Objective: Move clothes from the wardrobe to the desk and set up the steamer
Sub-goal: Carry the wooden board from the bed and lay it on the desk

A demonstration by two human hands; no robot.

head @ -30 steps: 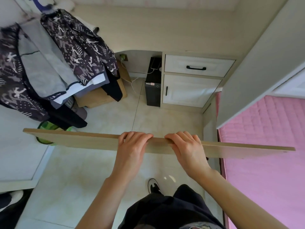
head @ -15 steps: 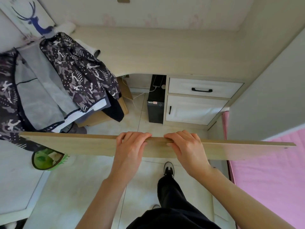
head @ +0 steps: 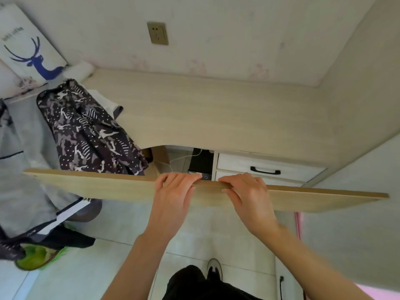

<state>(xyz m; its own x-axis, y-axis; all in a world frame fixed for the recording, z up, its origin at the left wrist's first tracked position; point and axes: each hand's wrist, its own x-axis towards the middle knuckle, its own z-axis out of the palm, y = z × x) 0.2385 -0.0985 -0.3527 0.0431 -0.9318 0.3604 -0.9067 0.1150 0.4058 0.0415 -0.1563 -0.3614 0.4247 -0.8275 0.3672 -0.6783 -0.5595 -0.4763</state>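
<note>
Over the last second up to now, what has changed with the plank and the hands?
The person has carried the wooden plank closer to the desk, and the view has tilted up, bringing the wall socket into sight. The left hand and right hand keep the same grip near the plank's middle. The patterned clothes still lie on the desk's left end.

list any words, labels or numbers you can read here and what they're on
Deer picture leaning on the wall at the desk's left end: a line of dark lettering above the antlers, too blurred to read.
Black computer tower under the desk: small front label, too small to read.
Nothing else bears text.
</note>
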